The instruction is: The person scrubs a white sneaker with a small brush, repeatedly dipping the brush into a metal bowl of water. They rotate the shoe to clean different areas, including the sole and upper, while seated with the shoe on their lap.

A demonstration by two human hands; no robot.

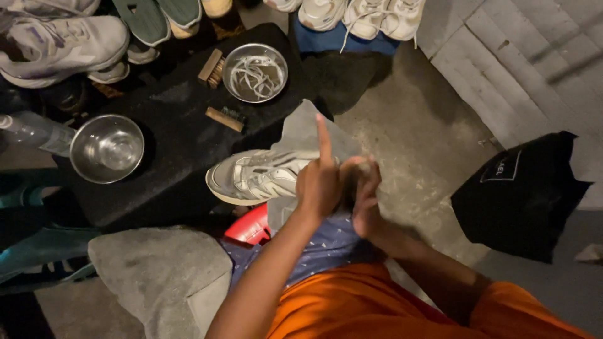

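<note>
A white and grey sneaker (254,176) lies on its side across my lap, toe to the left, on a grey cloth (300,133). My left hand (319,185) grips its heel end from the near side, with the index finger sticking straight up. My right hand (365,196) is curled against the same heel end from the right, touching the left hand. The heel itself is hidden behind both hands. A blue patterned cloth (326,246) covers my lap under the wrists, above orange clothing.
A black mat (179,157) carries a metal bowl of white laces (254,72), an empty metal bowl (107,148) and two wooden brushes (224,118). Several sneakers line the top edge. A grey towel (157,270), a red object (250,227) and a black bag (521,194) lie nearby.
</note>
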